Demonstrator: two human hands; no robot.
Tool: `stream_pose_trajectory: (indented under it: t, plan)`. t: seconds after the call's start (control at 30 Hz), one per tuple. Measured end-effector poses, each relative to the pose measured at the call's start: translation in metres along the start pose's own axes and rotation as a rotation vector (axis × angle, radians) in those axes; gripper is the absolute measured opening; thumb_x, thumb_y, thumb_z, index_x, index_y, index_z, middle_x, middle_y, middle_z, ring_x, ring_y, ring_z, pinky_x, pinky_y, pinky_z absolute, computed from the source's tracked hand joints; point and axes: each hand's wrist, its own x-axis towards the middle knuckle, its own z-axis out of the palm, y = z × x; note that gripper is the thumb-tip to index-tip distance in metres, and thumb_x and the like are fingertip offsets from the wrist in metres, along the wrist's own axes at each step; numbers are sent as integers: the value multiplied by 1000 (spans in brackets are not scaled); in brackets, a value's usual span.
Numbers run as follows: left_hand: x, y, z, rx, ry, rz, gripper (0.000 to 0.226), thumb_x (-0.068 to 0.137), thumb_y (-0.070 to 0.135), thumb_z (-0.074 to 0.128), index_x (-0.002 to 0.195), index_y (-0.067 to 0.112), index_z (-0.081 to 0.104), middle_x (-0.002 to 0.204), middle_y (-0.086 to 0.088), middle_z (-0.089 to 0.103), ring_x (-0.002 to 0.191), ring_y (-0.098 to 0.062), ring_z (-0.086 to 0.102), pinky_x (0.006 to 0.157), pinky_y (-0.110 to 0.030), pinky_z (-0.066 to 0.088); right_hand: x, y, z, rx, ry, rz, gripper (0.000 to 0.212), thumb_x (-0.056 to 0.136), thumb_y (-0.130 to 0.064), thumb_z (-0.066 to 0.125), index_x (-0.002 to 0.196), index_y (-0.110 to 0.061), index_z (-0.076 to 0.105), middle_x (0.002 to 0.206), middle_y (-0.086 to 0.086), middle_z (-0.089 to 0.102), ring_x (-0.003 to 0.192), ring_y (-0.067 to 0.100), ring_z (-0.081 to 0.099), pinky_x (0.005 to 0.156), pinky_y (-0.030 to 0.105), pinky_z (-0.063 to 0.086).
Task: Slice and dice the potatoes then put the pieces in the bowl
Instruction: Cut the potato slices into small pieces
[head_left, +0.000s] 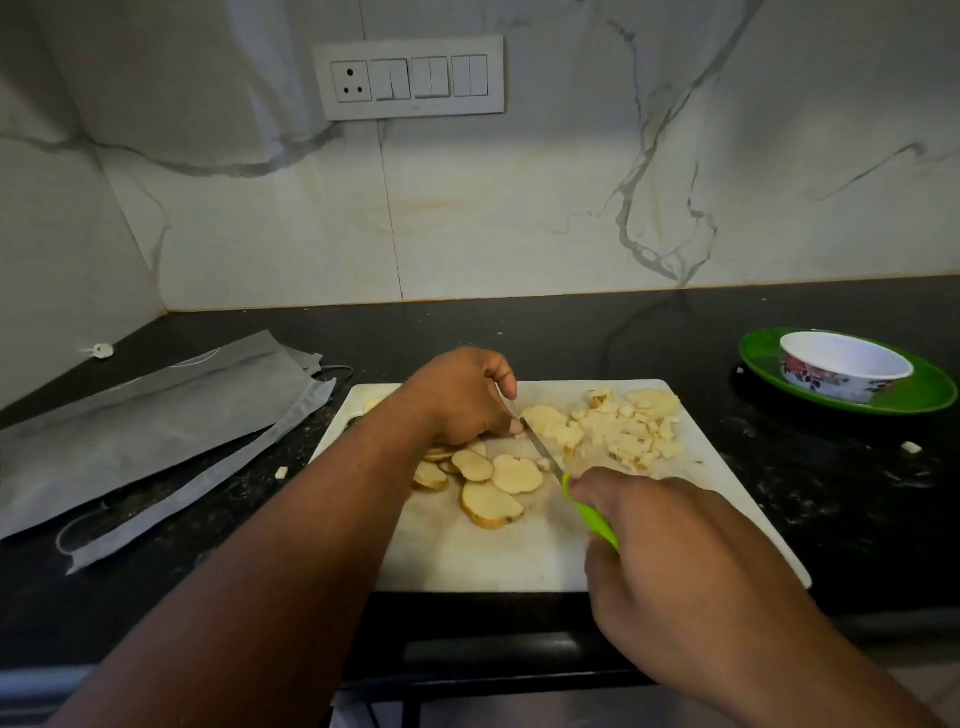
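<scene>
several flat potato slices (493, 486); right hand (670, 551) grips green-handled knife (571, 486); left hand (462, 395) curled.

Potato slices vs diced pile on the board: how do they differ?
The potato slices are broad flat rounds with skin on their rims; the diced pile is small pale cubes. Slices lie left of the knife, the pile right. Both sit on the white cutting board, none in the bowl.
</scene>
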Motion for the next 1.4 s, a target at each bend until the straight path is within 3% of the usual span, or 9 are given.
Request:
stream_pose_trajectory:
  t: [0.1,0.23,0.37,0.5,0.63,0.73,1.0,1.23,1.4]
  plan:
    - [0,-6,-2,-10,-8,39,24,83,20,87,94,31,70,83,6,73,84,-15,70,83,-35,57,-11,6,-5,15,38,4,42,94,-41,45,135,-46,38,101,-13,64,95,11,59,77,23,50]
    - [-1,-8,-4,-73,-37,78,27,93,19,79,112,36,72,76,9,76,73,-2,70,78,-23,51,-8,6,-4,34,101,33,41,96,-43,42,137,-47,37,91,-12,62,86,12,60,75,26,51]
    - [-1,-8,0,-70,-4,80,32,98,13,70,120,37,72,81,12,74,80,-5,69,81,-25,53,8,6,3,7,142,53,42,97,-42,42,139,-42,40,95,-10,66,86,12,62,74,27,52]
    - [-2,-5,-1,-91,51,70,26,101,15,65,114,35,74,88,11,77,68,0,65,71,-23,49,18,7,15,35,160,56,45,97,-44,42,142,-42,37,86,-11,63,78,10,59,70,25,50]
    - [-8,2,0,-152,89,155,7,93,29,78,98,33,77,81,3,76,77,-14,71,75,-30,57,16,12,21,104,192,52,45,95,-45,42,140,-46,34,82,-13,63,76,10,58,69,26,49]
    - [-13,9,2,-176,25,223,8,87,37,82,90,30,80,84,7,77,81,-11,71,79,-31,59,15,14,22,111,192,49,44,95,-46,42,139,-46,35,80,-13,63,75,11,59,68,28,49]
    - [-11,8,5,-112,7,219,5,88,23,83,90,27,82,85,14,77,82,-3,71,76,-22,52,15,20,19,311,221,49,38,97,-42,47,135,-45,47,63,-21,55,63,-1,56,52,14,35]
    - [-2,-2,-2,-293,357,208,13,93,18,78,83,25,77,74,13,74,67,4,65,62,-8,46,12,16,19,200,172,-25,46,96,-47,40,142,-45,38,84,-18,66,76,8,61,68,25,50]
    - [-2,-1,-2,-327,378,210,8,92,21,79,84,22,78,68,13,71,62,4,62,61,-9,47,12,11,22,83,148,-41,50,95,-44,40,145,-46,37,96,-13,69,80,11,62,67,25,46]
